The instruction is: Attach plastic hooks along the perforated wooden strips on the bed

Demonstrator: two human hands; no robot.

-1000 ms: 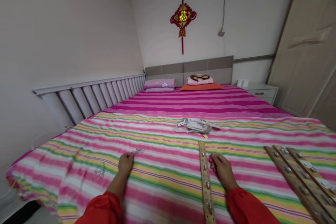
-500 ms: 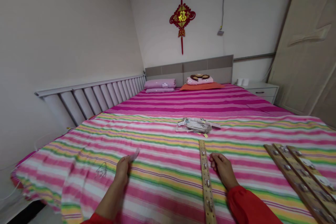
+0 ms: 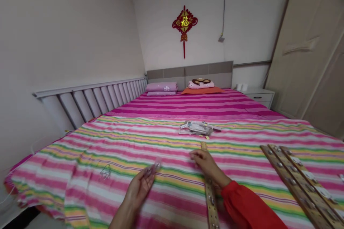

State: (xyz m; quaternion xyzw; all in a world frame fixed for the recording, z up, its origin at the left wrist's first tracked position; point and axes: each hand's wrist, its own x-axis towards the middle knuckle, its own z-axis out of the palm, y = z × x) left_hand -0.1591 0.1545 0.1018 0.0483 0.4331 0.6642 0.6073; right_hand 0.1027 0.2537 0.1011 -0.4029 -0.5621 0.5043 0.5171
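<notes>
My left hand [image 3: 141,189] is raised over the striped bedspread [image 3: 150,143], palm up, with its fingertips closed on a small clear plastic packet [image 3: 153,168]. My right hand [image 3: 205,161] lies across the far end of a long wooden strip [image 3: 210,196] studded with metal fittings, its fingers curled on the strip. The strip runs from the near edge toward the middle of the bed. Beyond its far end sits a small heap of clear packets [image 3: 197,128].
Three more wooden strips [image 3: 292,179] with metal fittings lie at the right. A bit of thin wire [image 3: 105,172] rests on the bedspread at left. Pillows [image 3: 162,87] and a headboard are at the far end, a nightstand [image 3: 259,96] and door to the right.
My left hand lifted off the bed and came right with the packet. My right hand moved left from beside the strip onto its far end. The camera view shifted slightly.
</notes>
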